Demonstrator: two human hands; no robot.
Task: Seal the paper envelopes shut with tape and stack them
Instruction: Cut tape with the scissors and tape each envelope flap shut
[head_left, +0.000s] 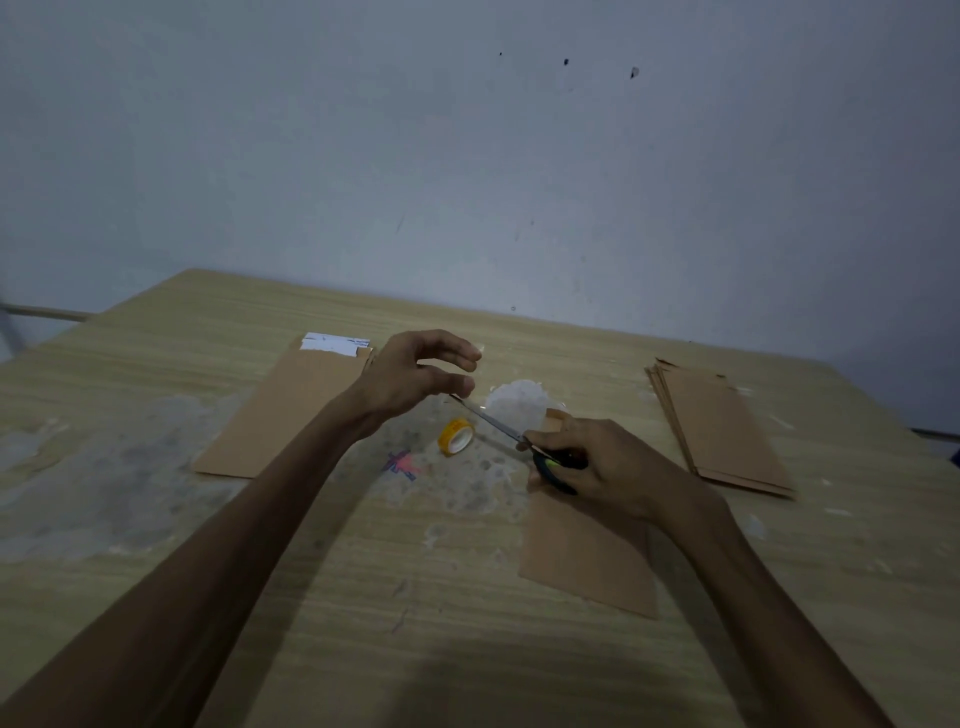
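The right hand hides the scissors' handles.

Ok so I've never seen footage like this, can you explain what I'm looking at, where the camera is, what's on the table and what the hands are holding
There is no machine here: these are a person's two bare arms, filmed by one wide-angle camera worn on the head, looking forward and down.

The right hand grips scissors, blades pointing toward the left hand. The left hand hovers above the wooden table with fingers curled; it may pinch a clear strip of tape, but that is too faint to tell.

On the table lie a yellow tape roll, one brown envelope on the left with white paper showing at its top, another envelope under the right hand, and a stack of envelopes on the far right. Behind is a plain wall.
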